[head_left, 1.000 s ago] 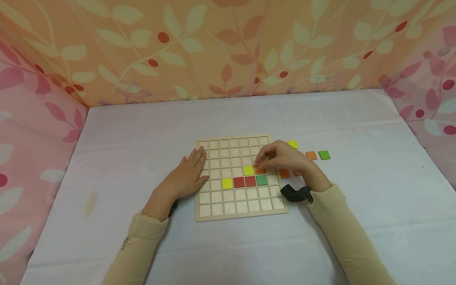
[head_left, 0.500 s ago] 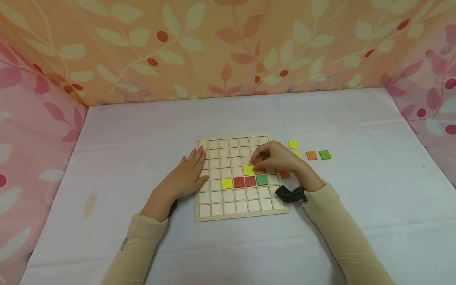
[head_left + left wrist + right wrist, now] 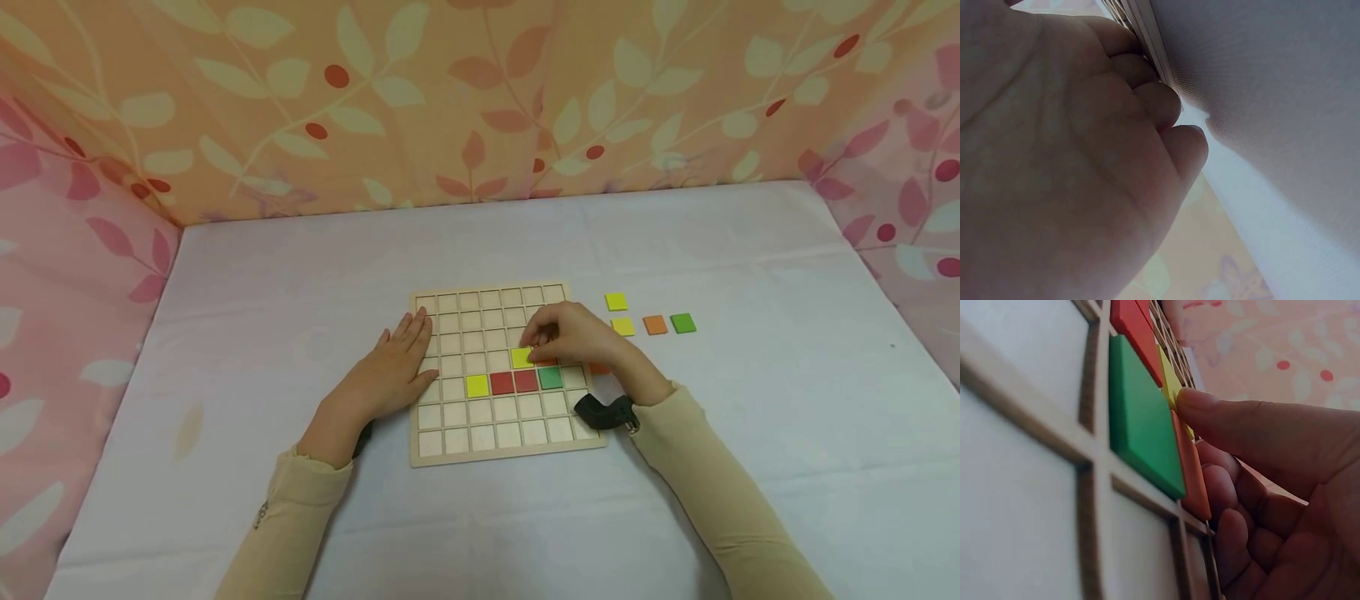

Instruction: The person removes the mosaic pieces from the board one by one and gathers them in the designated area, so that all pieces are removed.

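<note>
A wooden grid board lies flat on the table. My left hand rests on its left edge, fingers straight; the left wrist view shows the palm beside the board's side. Over the middle right cells, my right hand has its thumb and curled fingers at a yellow tile, with the thumb tip on it. Beside that tile, an orange tile is partly covered by the hand. The row in front holds another yellow tile, two red tiles and a green tile.
Loose on the table right of the board lie yellow tiles, an orange tile and a light green tile. Another orange tile is partly hidden under the right wrist. A floral curtain stands behind the white-covered table.
My right hand has shifted a little left, from above the orange tile to the yellow tile beside it. A loose yellow tile has come into sight behind it. The left hand stays put.
</note>
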The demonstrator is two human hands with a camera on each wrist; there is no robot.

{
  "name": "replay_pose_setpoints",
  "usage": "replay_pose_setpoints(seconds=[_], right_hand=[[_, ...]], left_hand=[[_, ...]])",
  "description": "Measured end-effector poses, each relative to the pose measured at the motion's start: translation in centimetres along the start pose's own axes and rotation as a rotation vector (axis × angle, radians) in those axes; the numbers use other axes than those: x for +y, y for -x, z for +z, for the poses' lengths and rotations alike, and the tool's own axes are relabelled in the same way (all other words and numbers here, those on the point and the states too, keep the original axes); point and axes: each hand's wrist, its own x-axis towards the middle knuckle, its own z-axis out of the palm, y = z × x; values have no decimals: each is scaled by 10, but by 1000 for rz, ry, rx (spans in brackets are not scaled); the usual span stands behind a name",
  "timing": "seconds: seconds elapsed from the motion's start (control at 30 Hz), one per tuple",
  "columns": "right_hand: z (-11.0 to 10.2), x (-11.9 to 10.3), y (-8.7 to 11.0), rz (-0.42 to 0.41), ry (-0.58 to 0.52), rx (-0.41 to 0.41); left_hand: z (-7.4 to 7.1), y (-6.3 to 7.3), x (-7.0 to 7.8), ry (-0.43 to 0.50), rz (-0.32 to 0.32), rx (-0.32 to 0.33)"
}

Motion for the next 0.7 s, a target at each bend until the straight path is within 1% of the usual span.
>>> replay_pose_setpoints(seconds=[0.17, 0.43, 0.7], right_hand=[[1, -1, 1, -2, 21, 3], [2, 3, 0, -45, 68, -11], [2, 2, 0, -59, 55, -18]], left_hand=[[-1, 1, 0, -2, 4, 5], [0, 1, -1, -7, 8, 7], [-1, 1, 0, 0, 13, 7]])
